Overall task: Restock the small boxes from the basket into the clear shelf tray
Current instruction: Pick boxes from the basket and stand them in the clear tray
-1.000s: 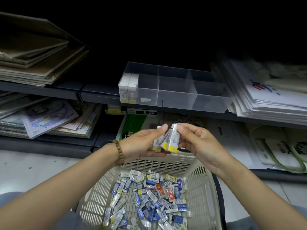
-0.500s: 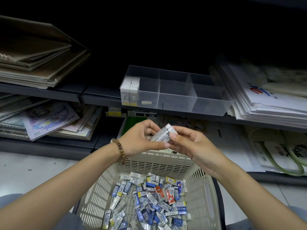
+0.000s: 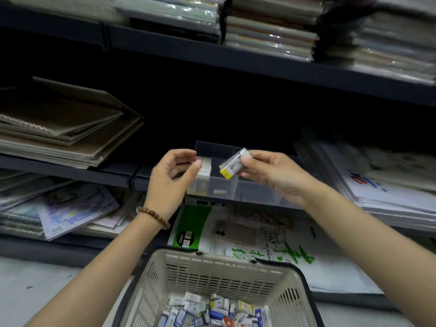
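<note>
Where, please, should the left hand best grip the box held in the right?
Probably grip the small box by its free yellow end, from the left: the right hand pinches its upper end, so it slants down toward the left hand.

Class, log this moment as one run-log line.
right hand: pinches small boxes by clear tray | left hand: at stocked boxes in tray's left end, grip unclear | basket: boxes remain

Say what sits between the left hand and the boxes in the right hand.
In the head view, the row of boxes standing in the clear tray.
</note>
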Tool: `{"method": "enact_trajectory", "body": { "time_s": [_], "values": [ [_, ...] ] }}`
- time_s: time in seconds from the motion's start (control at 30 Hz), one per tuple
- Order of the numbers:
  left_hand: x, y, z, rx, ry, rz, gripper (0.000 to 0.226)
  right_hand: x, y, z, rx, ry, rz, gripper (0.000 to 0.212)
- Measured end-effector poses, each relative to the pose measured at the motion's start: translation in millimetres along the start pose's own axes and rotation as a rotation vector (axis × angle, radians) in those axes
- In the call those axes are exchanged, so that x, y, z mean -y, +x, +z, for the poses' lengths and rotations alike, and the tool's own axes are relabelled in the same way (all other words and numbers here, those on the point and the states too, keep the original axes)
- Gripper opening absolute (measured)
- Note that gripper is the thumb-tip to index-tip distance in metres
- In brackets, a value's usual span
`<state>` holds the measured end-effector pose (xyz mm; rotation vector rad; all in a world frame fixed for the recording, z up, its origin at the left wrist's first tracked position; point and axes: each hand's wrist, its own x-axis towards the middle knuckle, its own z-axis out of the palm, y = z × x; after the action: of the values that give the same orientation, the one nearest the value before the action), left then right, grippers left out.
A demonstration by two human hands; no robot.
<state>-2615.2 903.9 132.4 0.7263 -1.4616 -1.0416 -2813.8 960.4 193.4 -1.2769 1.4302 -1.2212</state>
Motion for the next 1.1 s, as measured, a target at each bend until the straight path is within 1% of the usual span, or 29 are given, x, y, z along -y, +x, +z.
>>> {"method": "enact_trajectory", "body": {
  "time_s": [0.07, 0.17, 0.23, 0.3, 0.37, 0.47, 0.6, 0.67, 0.7, 0.87, 0.93, 1.1],
  "values": [
    [10, 7, -5, -0.029, 0.046, -0.024, 0.024, 7, 21, 3, -0.043, -0.098, -0.009, 0.034],
    [30, 13, -4, 0.017, 0.115, -0.264, 0.043, 8, 49, 12, -0.079, -0.255, 0.017, 0.036],
    [41, 13, -1, 0.085, 0.165, -0.354, 0.049, 1, 62, 20, -0.078, -0.36, 0.084, 0.04],
    [45, 14, 0, 0.126, 0.204, -0.354, 0.049, -8, 73, 27, -0.084, -0.483, 0.158, 0.051],
    [48, 15, 0, 0.135, 0.2, -0.346, 0.048, -15, 82, 33, -0.09, -0.544, 0.215, 0.057],
    [50, 17, -2, 0.131, 0.146, -0.346, 0.045, -22, 91, 41, -0.095, -0.539, 0.282, 0.06],
    [51, 15, -2, 0.129, 0.104, -0.334, 0.042, -33, 97, 47, -0.134, -0.666, 0.29, 0.061],
    [52, 15, -1, 0.122, 0.092, -0.329, 0.042, -37, 98, 47, -0.155, -0.651, 0.324, 0.058],
    [53, 15, -1, 0.119, 0.089, -0.331, 0.042, -39, 99, 46, -0.167, -0.596, 0.347, 0.056],
    [57, 15, -2, 0.131, 0.094, -0.333, 0.043, -33, 103, 46, -0.18, -0.205, 0.47, 0.038],
    [57, 14, -2, 0.14, 0.087, -0.329, 0.045, -29, 103, 48, -0.163, -0.197, 0.5, 0.036],
    [56, 14, -6, 0.156, 0.083, -0.317, 0.045, -27, 104, 47, -0.123, -0.33, 0.513, 0.037]
  ]
}}
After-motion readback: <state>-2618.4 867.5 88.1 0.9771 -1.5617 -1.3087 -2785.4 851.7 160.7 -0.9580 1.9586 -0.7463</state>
